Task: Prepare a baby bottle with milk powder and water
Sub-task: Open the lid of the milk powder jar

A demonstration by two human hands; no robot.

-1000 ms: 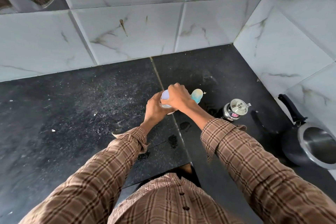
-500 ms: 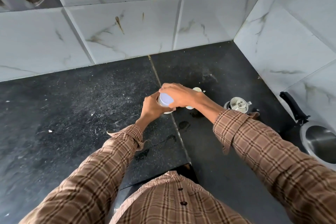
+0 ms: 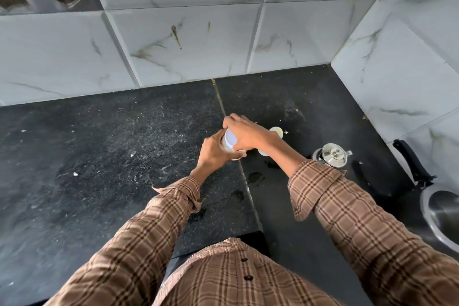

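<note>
I see a small white tub (image 3: 230,143) standing on the black counter (image 3: 111,156). My left hand (image 3: 214,153) wraps its side and my right hand (image 3: 246,133) grips the lid on top. It looks light, hard and smooth, so I think it may slip. The bottle (image 3: 276,133) sits just behind my wrist, the steel pot (image 3: 331,155) near.

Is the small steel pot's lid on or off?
On: the knobbed lid sits over the steel pot, hiding its inside.

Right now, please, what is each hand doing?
Left hand: grips the side of the white container.
Right hand: fingers curled over its lid.
</note>
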